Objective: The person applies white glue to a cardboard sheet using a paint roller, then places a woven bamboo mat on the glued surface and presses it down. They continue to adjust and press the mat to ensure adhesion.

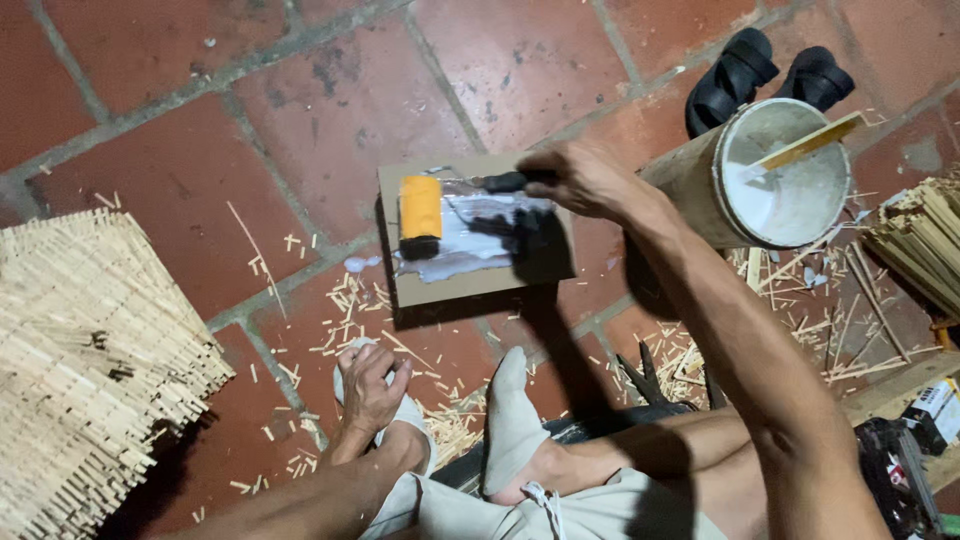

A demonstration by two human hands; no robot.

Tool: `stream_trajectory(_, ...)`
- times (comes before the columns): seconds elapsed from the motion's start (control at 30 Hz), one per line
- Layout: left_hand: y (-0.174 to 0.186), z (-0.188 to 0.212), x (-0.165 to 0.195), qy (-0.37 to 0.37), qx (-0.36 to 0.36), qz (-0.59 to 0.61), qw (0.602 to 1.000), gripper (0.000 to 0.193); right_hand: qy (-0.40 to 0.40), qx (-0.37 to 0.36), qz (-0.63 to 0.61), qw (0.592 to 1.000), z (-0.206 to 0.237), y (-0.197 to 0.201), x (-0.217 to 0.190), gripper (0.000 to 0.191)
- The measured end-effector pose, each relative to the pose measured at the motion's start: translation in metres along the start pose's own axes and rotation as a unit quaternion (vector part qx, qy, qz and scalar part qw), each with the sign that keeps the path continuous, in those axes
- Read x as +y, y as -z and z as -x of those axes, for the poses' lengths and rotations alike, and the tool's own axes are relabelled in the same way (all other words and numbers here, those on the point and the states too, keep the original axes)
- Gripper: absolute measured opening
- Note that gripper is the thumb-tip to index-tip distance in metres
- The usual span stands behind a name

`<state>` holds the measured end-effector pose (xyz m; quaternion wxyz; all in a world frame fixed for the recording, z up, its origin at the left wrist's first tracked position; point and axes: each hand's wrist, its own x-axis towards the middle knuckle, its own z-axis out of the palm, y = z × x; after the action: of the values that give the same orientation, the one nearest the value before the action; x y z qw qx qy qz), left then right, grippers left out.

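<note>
My right hand [580, 178] grips the black handle of a small paint roller [421, 215] with an orange sleeve. The roller rests on a brown cardboard sheet [470, 285] smeared with white glue, lying on the red tile floor. My left hand [368, 385] rests on my left foot, which wears a white sock, fingers curled over the toes. My other socked foot [512, 415] points toward the cardboard.
A bamboo tube pot [775, 175] of white glue with a wooden stick lies at the right. Black sandals [765, 70] sit behind it. A woven bamboo mat [90, 360] lies at the left. Bamboo slivers and strips [920, 235] litter the floor.
</note>
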<state>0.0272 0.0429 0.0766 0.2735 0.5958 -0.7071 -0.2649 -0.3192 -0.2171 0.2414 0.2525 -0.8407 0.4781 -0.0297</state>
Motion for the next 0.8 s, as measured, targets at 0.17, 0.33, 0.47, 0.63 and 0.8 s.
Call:
stream_trajectory(0.17,-0.001,-0.002,-0.002,0.013,-0.006,-0.009,1.0,0.022,0.026,0.025,0.102,0.994,-0.003,0.013,0.036,0.038)
stream_trajectory(0.33,0.001,-0.002,-0.005,0.004,-0.002,0.005,1.0,0.022,-0.154,-0.064,0.114,0.979,0.042,0.056,0.069,0.037)
stream_trajectory(0.47,0.001,-0.004,-0.005,0.011,-0.005,0.017,1.0,0.02,-0.168,-0.065,0.092,0.979,0.028,0.049,0.056,0.039)
stream_trajectory(0.63,0.002,-0.004,-0.004,0.01,0.007,0.012,1.0,0.02,0.031,-0.019,0.061,0.997,-0.037,0.022,0.013,0.037)
stream_trajectory(0.8,0.005,-0.004,-0.005,0.01,0.003,0.023,1.0,0.02,-0.027,-0.062,0.108,0.992,-0.051,0.027,0.0,0.036)
